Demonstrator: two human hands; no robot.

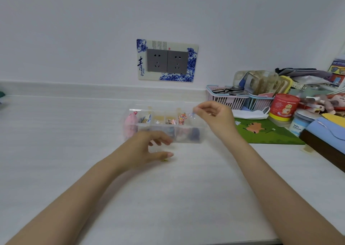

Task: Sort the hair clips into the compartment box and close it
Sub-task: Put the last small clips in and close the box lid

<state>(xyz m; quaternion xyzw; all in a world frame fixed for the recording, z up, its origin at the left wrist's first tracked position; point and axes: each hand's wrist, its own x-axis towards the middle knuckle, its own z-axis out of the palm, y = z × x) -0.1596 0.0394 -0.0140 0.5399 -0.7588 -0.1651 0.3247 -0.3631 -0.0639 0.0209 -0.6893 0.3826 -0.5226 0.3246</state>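
Observation:
A clear plastic compartment box (187, 140) lies on the white table, its lid up at the back. Several of its compartments hold colourful hair clips, among them a pink one (129, 122) at the left end and an orange patterned one (182, 118). My right hand (214, 117) hovers over the box's right end, fingers pinched on a small pale blue clip (192, 115). My left hand (149, 147) is at the box's front wall with fingers and thumb apart, holding nothing. A tiny yellowish bit (164, 160) lies under its thumb.
A green mat (267, 132) lies right of the box. Behind it stand pink and blue baskets (226, 99), a red canister (284, 107), a white tub (298, 126) and piled clutter. A dark box edge (321, 147) juts in at the right. A double wall socket (167, 61) is behind.

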